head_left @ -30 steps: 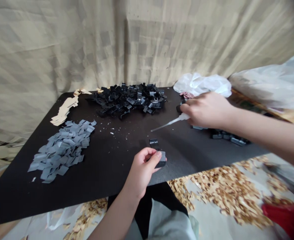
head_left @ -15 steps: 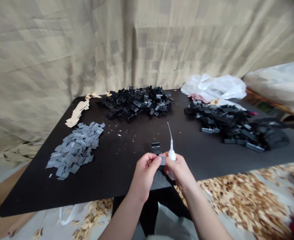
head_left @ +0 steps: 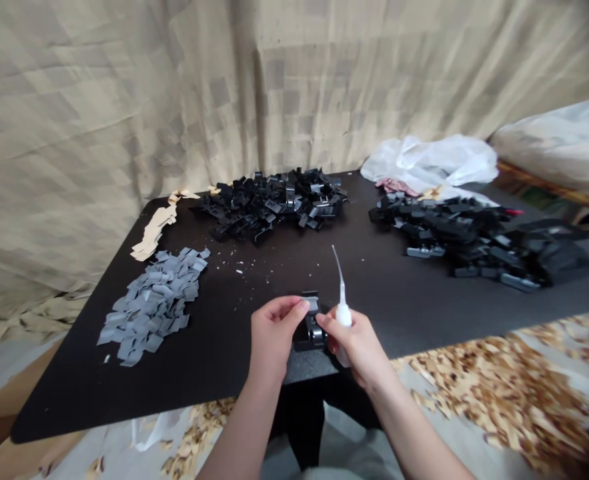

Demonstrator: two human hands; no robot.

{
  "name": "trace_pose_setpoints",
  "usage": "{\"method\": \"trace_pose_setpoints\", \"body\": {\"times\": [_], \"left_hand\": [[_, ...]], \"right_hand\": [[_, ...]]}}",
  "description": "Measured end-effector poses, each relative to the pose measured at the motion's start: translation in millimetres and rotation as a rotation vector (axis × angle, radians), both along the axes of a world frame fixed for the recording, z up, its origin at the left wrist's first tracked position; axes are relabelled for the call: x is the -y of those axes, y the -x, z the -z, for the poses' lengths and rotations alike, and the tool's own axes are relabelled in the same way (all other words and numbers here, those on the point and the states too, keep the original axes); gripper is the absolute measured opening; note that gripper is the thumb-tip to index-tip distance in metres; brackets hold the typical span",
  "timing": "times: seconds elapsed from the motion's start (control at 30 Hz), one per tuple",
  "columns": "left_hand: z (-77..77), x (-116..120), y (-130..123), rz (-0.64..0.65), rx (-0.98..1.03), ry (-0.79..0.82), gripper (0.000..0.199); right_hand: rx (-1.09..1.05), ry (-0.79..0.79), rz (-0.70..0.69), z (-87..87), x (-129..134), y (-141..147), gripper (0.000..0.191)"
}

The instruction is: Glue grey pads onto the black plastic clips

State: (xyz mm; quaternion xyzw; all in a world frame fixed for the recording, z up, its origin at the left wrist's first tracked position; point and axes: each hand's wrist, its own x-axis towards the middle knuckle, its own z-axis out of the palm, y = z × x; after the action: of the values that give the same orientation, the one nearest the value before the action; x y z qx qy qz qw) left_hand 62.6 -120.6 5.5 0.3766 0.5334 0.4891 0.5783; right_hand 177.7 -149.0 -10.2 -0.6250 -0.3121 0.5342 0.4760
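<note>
Near the table's front edge a black plastic part (head_left: 315, 335) lies between my two hands. My left hand (head_left: 273, 337) pinches a small grey pad (head_left: 313, 304) between thumb and fingers, at the far end of the black part. My right hand (head_left: 359, 340) is closed around a white glue bottle (head_left: 343, 315), its long thin nozzle pointing up. The right thumb rests at the black part's right side. The lower part of the bottle is partly covered by my fingers.
Grey pads (head_left: 154, 300) are heaped at left, beside beige strips (head_left: 154, 232). A pile of black parts (head_left: 274, 203) sits at the back, another black pile (head_left: 454, 233) at right, before a white plastic bag (head_left: 429, 162). Wood-coloured scraps (head_left: 494, 387) cover the floor.
My left hand has moved slightly left and the grey pad is now at the far end of the black part, away from my right fingers. My right hand still holds the bottle.
</note>
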Motion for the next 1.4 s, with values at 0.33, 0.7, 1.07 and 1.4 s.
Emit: {"method": "trace_pose_setpoints", "body": {"times": [0.33,0.7,1.07,1.4], "left_hand": [[16.2,-8,-3,-0.047,-0.3,-0.156,0.017],[15.1,-7,-3,-0.043,-0.352,-0.156,0.018],[7.9,-3,0,-0.072,-0.593,-0.282,0.013],[4.3,-4,8,-0.067,-0.617,-0.295,0.012]], "right_hand": [[0.106,-0.028,0.0,-5.0,3,4,0.035],[0.243,-0.113,-0.002,-3.1,7,4,0.032],[0.353,-0.137,-0.01,-2.5,8,5,0.03],[0.332,-0.145,-0.057,-2.9,10,2,0.031]]}}
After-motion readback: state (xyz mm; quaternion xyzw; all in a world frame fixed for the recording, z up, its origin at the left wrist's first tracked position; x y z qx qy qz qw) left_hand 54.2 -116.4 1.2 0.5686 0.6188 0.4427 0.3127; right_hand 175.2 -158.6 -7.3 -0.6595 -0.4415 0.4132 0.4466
